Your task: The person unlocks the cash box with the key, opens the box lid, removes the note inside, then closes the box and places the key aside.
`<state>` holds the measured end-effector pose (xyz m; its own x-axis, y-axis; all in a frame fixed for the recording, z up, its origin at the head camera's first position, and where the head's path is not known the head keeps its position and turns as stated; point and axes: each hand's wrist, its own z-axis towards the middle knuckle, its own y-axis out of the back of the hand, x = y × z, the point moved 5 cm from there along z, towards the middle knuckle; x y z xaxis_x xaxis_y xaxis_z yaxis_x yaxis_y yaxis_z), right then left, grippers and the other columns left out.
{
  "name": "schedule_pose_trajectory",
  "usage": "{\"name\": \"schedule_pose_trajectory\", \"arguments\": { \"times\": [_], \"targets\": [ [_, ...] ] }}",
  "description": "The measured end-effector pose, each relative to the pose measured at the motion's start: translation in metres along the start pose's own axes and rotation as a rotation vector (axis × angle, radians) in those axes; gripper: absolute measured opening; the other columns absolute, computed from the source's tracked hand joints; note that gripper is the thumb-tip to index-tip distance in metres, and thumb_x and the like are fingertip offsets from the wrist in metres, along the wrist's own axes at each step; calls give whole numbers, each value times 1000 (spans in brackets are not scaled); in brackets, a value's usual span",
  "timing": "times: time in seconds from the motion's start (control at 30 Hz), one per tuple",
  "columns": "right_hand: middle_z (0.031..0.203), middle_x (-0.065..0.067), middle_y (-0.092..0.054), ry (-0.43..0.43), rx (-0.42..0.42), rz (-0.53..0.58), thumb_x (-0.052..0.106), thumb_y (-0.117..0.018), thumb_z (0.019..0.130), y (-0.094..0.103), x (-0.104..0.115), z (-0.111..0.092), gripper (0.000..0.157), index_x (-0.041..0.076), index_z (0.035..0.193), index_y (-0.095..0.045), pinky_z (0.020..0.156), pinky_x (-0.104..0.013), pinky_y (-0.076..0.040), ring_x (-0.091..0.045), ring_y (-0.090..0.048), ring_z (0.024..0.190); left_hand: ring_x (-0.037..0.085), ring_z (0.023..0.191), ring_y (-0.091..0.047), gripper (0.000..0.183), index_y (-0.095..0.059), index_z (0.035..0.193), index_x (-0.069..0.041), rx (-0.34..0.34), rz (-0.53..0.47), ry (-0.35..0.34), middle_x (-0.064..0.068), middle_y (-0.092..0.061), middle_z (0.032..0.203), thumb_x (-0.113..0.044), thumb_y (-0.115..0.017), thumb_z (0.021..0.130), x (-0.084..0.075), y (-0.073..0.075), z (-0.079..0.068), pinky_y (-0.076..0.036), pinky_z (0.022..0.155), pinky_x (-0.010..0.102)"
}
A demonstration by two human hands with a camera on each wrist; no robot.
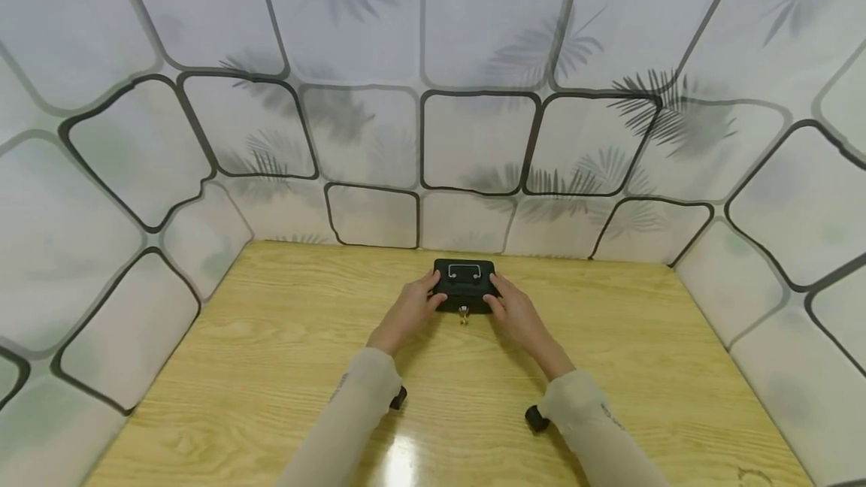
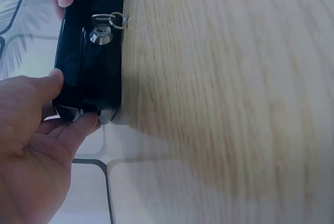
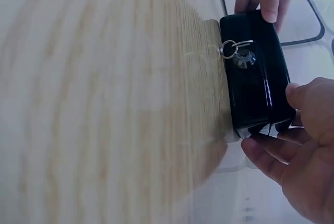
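Note:
A small black cash box (image 1: 464,291) with a folding metal handle (image 1: 464,270) on its lid is at the far side of the table. On its front face, a silver lock (image 2: 101,35) carries a key on a ring (image 3: 229,49). My left hand (image 1: 410,308) holds the box's left end, thumb near the front edge and fingers around the side. The right end is held likewise by my right hand (image 1: 519,312). The lid is down, so the inside is hidden. Whether the box's underside touches the table is hard to tell.
The light wood-grain table (image 1: 284,367) ends at a pale curtain (image 1: 480,141) with dark stone outlines and leaf prints, which surrounds the back and both sides. A black wrist device (image 1: 537,419) shows beneath the right cuff, another (image 1: 398,398) beneath the left.

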<state>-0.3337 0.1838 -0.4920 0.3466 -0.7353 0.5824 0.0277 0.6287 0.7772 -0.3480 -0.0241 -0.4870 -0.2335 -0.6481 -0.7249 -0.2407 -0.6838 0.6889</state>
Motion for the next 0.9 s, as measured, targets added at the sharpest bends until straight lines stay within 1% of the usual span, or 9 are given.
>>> {"name": "schedule_pose_trajectory", "arguments": {
  "times": [0.27, 0.47, 0.6, 0.63, 0.67, 0.77, 0.83, 0.87, 0.9],
  "targets": [
    [157, -31, -37, -19, 7, -7, 19, -60, 106, 2, 6, -8, 57, -10, 152, -42, 114, -58, -36, -46, -40, 142, 35, 150, -31, 63, -34, 159, -4, 12, -13, -30, 20, -30, 164, -21, -62, 106, 1, 2, -4, -32, 118, 47],
    [156, -32, -38, -10, 17, -15, 19, -61, 106, 4, 11, -14, 58, -10, 151, -42, 112, -58, -39, -47, -46, 138, 35, 146, -38, 62, -35, 158, -3, 26, -16, -39, 20, -31, 162, -20, -63, 105, 2, 2, -8, -41, 114, 45],
    [156, -31, -39, -21, 29, -10, 20, -61, 106, 5, 13, -18, 58, -9, 152, -42, 111, -57, -41, -46, -51, 134, 37, 144, -41, 61, -38, 156, 1, 16, -1, -63, 23, -35, 160, -17, -65, 104, 0, 3, -12, -44, 111, 46],
    [156, -31, -39, -21, 32, -17, 20, -61, 106, 5, 14, -19, 58, -9, 152, -42, 111, -57, -41, -46, -52, 133, 37, 143, -42, 61, -39, 156, 1, 15, 6, -69, 24, -36, 159, -17, -65, 104, -1, 3, -13, -45, 109, 46],
    [156, -31, -39, -27, 36, -19, 20, -61, 106, 5, 14, -20, 58, -9, 153, -42, 110, -57, -42, -45, -53, 132, 38, 139, -48, 61, -39, 156, 2, 16, 8, -77, 25, -37, 159, -17, -65, 104, -1, 3, -15, -47, 108, 46],
    [157, -29, -39, -46, 46, -26, 21, -61, 106, 4, 16, -23, 59, -8, 153, -42, 110, -56, -42, -44, -50, 135, 39, 135, -52, 61, -40, 155, 2, 15, 26, -96, 27, -37, 158, -17, -65, 103, -2, 4, -19, -50, 104, 44],
    [156, -29, -40, -49, 49, -36, 21, -61, 106, 4, 17, -26, 59, -8, 153, -42, 110, -56, -42, -43, -49, 136, 38, 135, -53, 61, -40, 154, 3, 15, 35, -111, 28, -37, 157, -17, -65, 103, -3, 4, -22, -54, 97, 41],
    [156, -29, -40, -54, 51, -37, 22, -61, 106, 4, 17, -27, 59, -8, 153, -42, 110, -56, -42, -43, -49, 137, 37, 133, -55, 61, -40, 155, 3, 16, 34, -114, 28, -37, 157, -17, -65, 103, -3, 4, -24, -55, 91, 39],
    [155, -29, -41, -53, 50, -42, 22, -61, 106, 4, 18, -28, 58, -8, 153, -42, 110, -56, -42, -43, -47, 138, 36, 137, -50, 61, -40, 154, 3, 15, 39, -115, 27, -38, 157, -18, -66, 103, -3, 4, -26, -55, 89, 36]
  ]
}}
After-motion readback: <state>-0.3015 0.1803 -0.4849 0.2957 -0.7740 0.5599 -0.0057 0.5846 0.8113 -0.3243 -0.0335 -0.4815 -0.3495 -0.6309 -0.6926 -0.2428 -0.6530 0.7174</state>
